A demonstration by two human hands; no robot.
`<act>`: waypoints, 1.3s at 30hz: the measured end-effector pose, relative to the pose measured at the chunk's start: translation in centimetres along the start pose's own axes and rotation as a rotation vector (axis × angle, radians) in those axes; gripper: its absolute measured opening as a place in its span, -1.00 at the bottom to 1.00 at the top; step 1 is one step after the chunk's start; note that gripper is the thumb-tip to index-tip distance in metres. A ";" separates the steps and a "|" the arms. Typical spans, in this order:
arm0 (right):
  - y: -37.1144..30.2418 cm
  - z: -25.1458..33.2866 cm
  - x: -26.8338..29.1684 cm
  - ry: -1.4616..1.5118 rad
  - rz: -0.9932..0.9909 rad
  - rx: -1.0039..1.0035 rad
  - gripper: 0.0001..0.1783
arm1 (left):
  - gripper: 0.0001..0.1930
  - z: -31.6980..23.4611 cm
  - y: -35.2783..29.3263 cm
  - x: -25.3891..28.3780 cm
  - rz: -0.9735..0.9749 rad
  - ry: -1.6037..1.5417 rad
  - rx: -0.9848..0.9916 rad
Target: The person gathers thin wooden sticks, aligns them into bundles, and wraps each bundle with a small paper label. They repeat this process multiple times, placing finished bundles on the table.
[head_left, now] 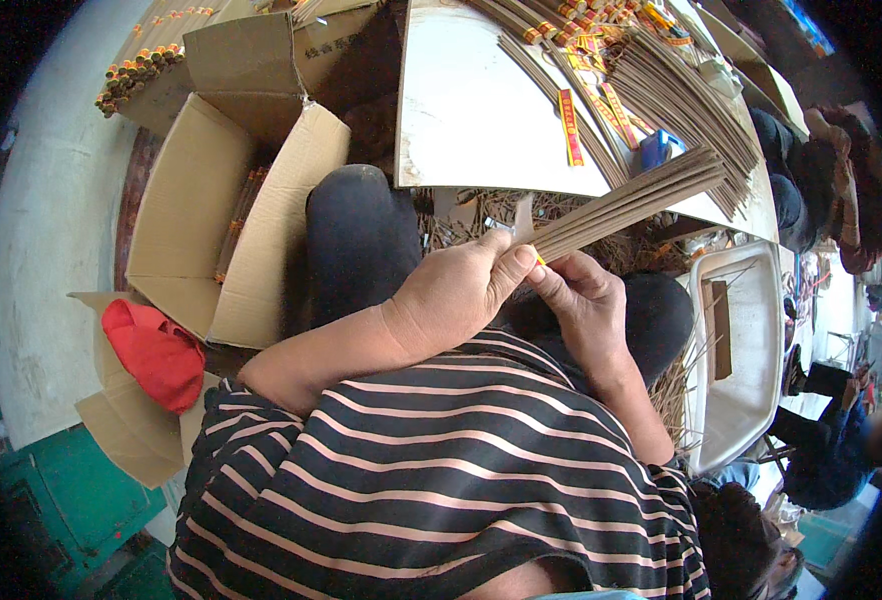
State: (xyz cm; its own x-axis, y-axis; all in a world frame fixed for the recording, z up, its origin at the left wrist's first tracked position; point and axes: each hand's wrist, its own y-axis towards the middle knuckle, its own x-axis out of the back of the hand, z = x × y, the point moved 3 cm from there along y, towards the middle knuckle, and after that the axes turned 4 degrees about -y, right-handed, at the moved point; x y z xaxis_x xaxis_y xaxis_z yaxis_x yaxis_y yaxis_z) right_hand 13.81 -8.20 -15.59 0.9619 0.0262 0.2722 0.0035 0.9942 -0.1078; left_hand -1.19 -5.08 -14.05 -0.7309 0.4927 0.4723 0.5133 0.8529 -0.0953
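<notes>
A bundle of brown incense sticks (631,205) slants up to the right from my hands, above my lap. My left hand (456,285) is closed around its lower end. A whitish paper strip (524,217) sticks up beside the left fingers. My right hand (586,300) pinches at the same end, its thumb close to the left thumb. Between the thumbs shows a bit of a red and yellow paper label (539,260); the rest of that label is hidden by my fingers.
Ahead stands a white table (491,110) with loose incense sticks (676,100), red-yellow labels (570,127) and a blue object (660,149). An open cardboard box (186,210) stands left, near a red cloth (156,355). At right are a white tub (746,370) and another person (841,445).
</notes>
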 end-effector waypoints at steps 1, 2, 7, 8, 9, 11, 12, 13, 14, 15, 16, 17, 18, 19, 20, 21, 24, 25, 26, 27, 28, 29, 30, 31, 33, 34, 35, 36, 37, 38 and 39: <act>0.0 -0.4 0.0 0.035 0.013 0.011 -0.74 | -0.52 -0.1 0.0 0.0 0.009 0.018 0.004; -0.1 -0.8 0.0 0.070 0.025 0.021 -0.76 | -0.52 -0.1 0.0 -0.1 0.018 -0.003 -0.005; -0.4 0.0 -0.4 0.345 0.089 0.093 -0.78 | -0.49 0.0 0.1 -0.7 0.037 -0.181 -0.112; -0.4 -0.2 -0.4 0.376 0.099 0.113 -0.77 | -0.50 -0.2 0.1 -0.7 0.076 -0.216 -0.099; -0.5 -0.4 -0.4 0.407 0.109 0.132 -0.77 | -0.51 -0.5 0.1 -0.5 0.116 -0.252 -0.087; -0.5 -0.6 -0.2 0.385 0.117 0.150 -0.76 | -0.49 -0.6 0.1 -0.5 0.190 -0.329 -0.052; -0.5 -0.7 0.0 0.373 0.121 0.158 -0.75 | -0.47 -0.5 0.1 -0.6 0.226 -0.372 -0.033; -0.5 -0.7 0.2 0.374 0.150 0.164 -0.75 | -0.45 -0.5 0.0 -0.7 0.262 -0.414 -0.011; -0.5 -0.7 0.4 0.375 0.179 0.170 -0.75 | -0.43 -0.5 0.0 -0.7 0.308 -0.447 0.017; -0.5 -0.7 0.5 0.376 0.208 0.176 -0.74 | -0.41 -0.6 -0.1 -0.6 0.353 -0.480 0.046; -0.5 -0.7 0.6 0.426 0.225 0.186 -0.74 | -0.38 -0.8 -0.2 -0.6 0.400 -0.511 0.074; -0.5 -0.6 0.6 0.475 0.241 0.196 -0.74 | -0.36 -0.9 -0.1 -0.5 0.457 -0.557 0.095; -0.5 -0.6 0.6 0.525 0.257 0.205 -0.74 | -0.35 -0.9 0.0 -0.5 0.515 -0.603 0.117; -0.4 -0.5 0.6 0.564 0.259 0.199 -0.74 | -0.33 -1.0 0.0 -0.5 0.570 -0.649 0.139; -0.3 -0.6 0.6 0.550 0.283 0.199 -0.73 | -0.32 -0.9 0.0 -0.7 0.583 -0.672 0.154; -0.1 -0.7 0.9 0.535 0.306 0.198 -0.73 | -0.32 -0.8 0.0 -0.9 0.596 -0.695 0.169; 0.3 -1.0 1.1 0.550 0.341 0.218 -0.73 | -0.33 -0.5 0.1 -1.3 0.636 -0.783 0.258; 0.4 -1.1 1.1 0.562 0.347 0.230 -0.73 | -0.33 -0.4 0.2 -1.4 0.648 -0.814 0.294; 0.4 -1.1 1.1 0.562 0.344 0.220 -0.74 | -0.33 -0.2 0.2 -1.5 0.653 -0.850 0.317; 0.4 -1.0 1.0 0.562 0.340 0.210 -0.74 | -0.34 0.0 0.3 -1.7 0.657 -0.887 0.340; 0.5 -1.0 1.0 0.562 0.338 0.199 -0.75 | -0.34 0.1 0.4 -1.8 0.660 -0.924 0.365; 0.5 -1.0 1.0 0.576 0.331 0.183 -0.76 | -0.34 0.0 0.4 -1.8 0.661 -0.941 0.380; 0.5 -1.0 1.0 0.589 0.324 0.167 -0.77 | -0.35 -0.1 0.5 -1.7 0.661 -0.958 0.394; 0.5 -1.0 1.0 0.601 0.315 0.153 -0.77 | -0.35 -0.1 0.6 -1.7 0.663 -0.974 0.406; 0.7 -1.7 1.1 0.615 0.324 0.157 -0.78 | -0.37 0.0 0.8 -1.9 0.670 -0.990 0.419; 0.8 -1.9 1.2 0.622 0.329 0.160 -0.78 | -0.37 0.1 0.9 -1.9 0.674 -0.997 0.424; 0.8 -2.0 1.2 0.625 0.315 0.166 -0.75 | -0.39 0.1 1.0 -1.9 0.675 -1.018 0.429; 0.9 -2.0 1.1 0.627 0.301 0.171 -0.72 | -0.42 0.1 1.1 -1.9 0.675 -1.038 0.433; 0.9 -2.0 1.0 0.630 0.289 0.177 -0.69 | -0.44 0.2 1.2 -1.9 0.674 -1.060 0.438; 0.9 -1.6 0.9 0.636 0.267 0.155 -0.65 | -0.47 0.3 1.2 -2.1 0.670 -1.122 0.436; 0.9 -0.9 0.8 0.643 0.244 0.134 -0.61 | -0.50 0.3 1.3 -2.2 0.665 -1.184 0.434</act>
State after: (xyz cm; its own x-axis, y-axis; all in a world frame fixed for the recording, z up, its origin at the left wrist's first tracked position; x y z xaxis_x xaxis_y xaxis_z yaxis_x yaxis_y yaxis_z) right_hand 14.86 -7.43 -16.32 0.9019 0.2245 -0.3691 -0.2275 0.9731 0.0362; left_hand 0.95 -5.06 -15.51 -0.4617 0.4822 -0.7445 0.8862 0.2871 -0.3636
